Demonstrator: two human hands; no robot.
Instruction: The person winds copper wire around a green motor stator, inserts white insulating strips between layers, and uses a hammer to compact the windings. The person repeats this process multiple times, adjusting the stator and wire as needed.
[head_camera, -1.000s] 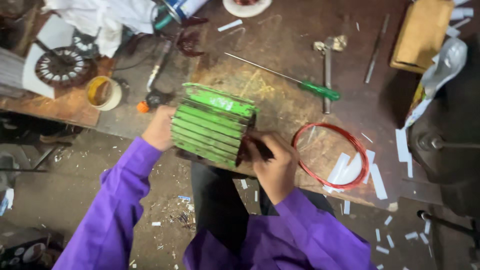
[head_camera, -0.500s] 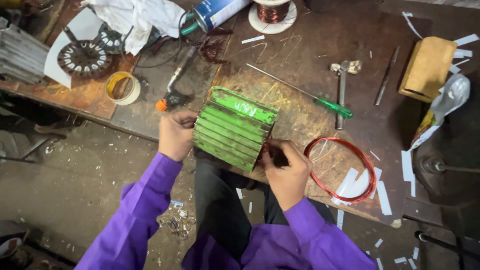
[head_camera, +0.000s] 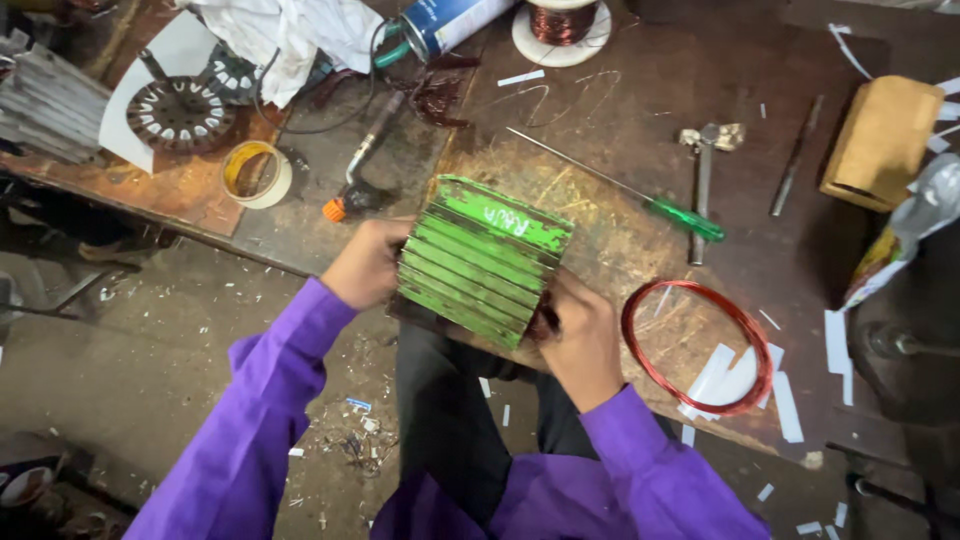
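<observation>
Gripping the green finned motor housing (head_camera: 482, 262) at the near edge of the tabletop (head_camera: 620, 130), the left hand (head_camera: 365, 265) clasps its 9 o'clock side and the right hand (head_camera: 580, 335) clenches its 4 o'clock corner; the step looks like steadying or turning it. Any next move calls for firm two-sided support. At 3 o'clock lies a red wire coil (head_camera: 697, 345), at 1 o'clock a green-handled screwdriver (head_camera: 640, 195).

Worn brown workbench (head_camera: 620, 110) — bearing a green finned motor housing (head_camera: 480, 262); right of it a red wire coil (head_camera: 698, 347), behind it a green-handled screwdriver (head_camera: 640, 195).
</observation>
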